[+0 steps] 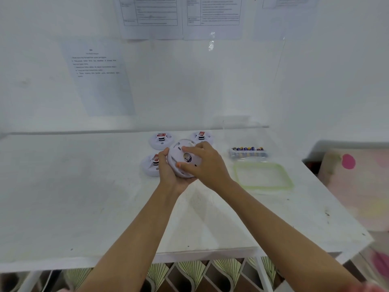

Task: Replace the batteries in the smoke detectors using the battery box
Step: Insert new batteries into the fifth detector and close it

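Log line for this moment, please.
left hand grips held detector | right hand grips it too | three other detectors lie on table | battery box open | lid beside it

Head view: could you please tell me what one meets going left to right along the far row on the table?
Far-left smoke detector → far-right smoke detector → battery box. The held smoke detector and the lid lie nearer, so I leave them out.
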Available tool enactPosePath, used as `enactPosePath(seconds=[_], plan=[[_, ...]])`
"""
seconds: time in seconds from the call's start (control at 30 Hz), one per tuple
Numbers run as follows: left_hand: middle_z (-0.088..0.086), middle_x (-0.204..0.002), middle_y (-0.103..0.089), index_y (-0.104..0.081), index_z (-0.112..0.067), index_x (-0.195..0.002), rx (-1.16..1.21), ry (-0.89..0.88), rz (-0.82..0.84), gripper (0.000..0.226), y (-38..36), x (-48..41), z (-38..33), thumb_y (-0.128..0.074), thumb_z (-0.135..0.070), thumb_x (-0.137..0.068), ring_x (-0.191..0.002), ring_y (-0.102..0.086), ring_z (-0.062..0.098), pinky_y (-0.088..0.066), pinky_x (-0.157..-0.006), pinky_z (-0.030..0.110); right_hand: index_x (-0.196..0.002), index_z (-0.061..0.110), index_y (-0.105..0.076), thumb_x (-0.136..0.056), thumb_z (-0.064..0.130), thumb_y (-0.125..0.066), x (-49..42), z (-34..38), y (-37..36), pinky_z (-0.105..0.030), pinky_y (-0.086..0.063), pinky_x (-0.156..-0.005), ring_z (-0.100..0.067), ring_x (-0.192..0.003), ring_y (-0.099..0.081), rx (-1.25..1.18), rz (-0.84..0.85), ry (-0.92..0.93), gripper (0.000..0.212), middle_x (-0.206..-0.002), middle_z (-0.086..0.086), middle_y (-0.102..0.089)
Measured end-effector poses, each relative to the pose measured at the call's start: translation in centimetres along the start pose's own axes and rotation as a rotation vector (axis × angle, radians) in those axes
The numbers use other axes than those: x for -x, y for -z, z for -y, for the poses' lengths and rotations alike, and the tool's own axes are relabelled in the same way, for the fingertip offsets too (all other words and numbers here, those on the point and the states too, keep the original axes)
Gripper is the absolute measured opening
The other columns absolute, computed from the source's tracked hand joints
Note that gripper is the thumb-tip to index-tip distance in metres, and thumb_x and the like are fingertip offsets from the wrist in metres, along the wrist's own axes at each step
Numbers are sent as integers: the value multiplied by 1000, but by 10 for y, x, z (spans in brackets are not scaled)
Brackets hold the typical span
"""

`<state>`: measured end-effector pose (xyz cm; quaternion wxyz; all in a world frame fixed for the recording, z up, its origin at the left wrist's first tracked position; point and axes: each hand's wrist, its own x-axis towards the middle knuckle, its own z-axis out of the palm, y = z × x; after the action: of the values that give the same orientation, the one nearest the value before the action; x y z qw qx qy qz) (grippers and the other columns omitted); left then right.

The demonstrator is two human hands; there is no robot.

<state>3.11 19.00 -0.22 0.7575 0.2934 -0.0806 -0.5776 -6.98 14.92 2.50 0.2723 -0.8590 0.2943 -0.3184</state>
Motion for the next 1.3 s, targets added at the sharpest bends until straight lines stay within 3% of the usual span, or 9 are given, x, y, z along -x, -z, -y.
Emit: enactPosePath(seconds=[0.23,0.37,0.53,0.7,0.83,1.0,1.07,1.17,1.3], plan=[[10,-93,-66,-61,-17,-106,16,-9,7,46,-1,1,-1,-38,-51,-87,-88,-61,26,-56,-66,38,-121,23,-62,-74,39,-73,-2,0,0,-3,-30,-66,-4,-90,-44,22,-3,34,51,-111,1,-54],[10,-85,-69,-60,-15,-105,37,0,38,48,0,1,-2,-37,-51,-86,-86,-61,25,-56,-65,36,-117,17,-64,-70,37,-77,-5,-1,-2,-5,-32,-69,-8,-93,-49,12,-29,33,53,-113,0,-58],[11,-93,-65,-57,-13,-113,53,12,58,50,1,-1,-3,-36,-50,-86,-87,-59,25,-56,-62,35,-118,11,-61,-67,36,-80,-8,-4,-3,-22,-41,-88,-14,-108,-54,13,-35,10,60,-118,0,-60],[12,-97,-64,-55,-14,-118,62,25,50,53,2,-3,-3,-37,-51,-85,-89,-59,26,-56,-63,37,-119,14,-61,-67,40,-78,-10,-8,-6,-19,-37,-81,-12,-106,-52,22,-47,-22,60,-116,2,-57],[13,-102,-63,-52,-15,-123,30,7,51,56,6,-7,-4,-38,-55,-86,-93,-59,28,-54,-75,41,-118,14,-63,-66,42,-79,-11,-9,-7,-19,-37,-76,-12,-97,-51,25,-58,-36,61,-109,-1,-56],[13,-99,-67,-57,-14,-115,15,-30,87,45,9,-7,-4,-49,-47,-86,-94,-62,29,-55,-76,46,-123,12,-59,-72,41,-74,-15,-9,-7,-21,-36,-79,-15,-97,-48,45,5,-9,61,-109,-6,-52],[13,-100,-67,-57,-14,-116,-7,-31,93,42,11,-7,-6,-52,-40,-83,-96,-61,29,-56,-74,45,-124,13,-58,-80,34,-69,-18,-11,-3,-20,-34,-79,-13,-95,-45,28,76,-3,50,-110,-5,-50],[16,-110,-63,-57,-14,-117,-33,-37,119,68,10,-6,-11,-77,-35,-57,-99,-59,31,-55,-77,48,-124,13,-58,-88,9,-57,-27,-17,6,-19,-36,-79,-11,-93,-45,-48,196,-29,36,-107,-1,-47],[19,-113,-62,-57,-13,-117,-61,-30,138,91,11,-8,-16,-88,-34,-34,-101,-57,36,-54,-76,50,-113,10,-65,-79,-8,-59,-36,-22,18,-8,-46,-73,-4,-82,-54,-116,144,-41,39,-105,-5,-62]])
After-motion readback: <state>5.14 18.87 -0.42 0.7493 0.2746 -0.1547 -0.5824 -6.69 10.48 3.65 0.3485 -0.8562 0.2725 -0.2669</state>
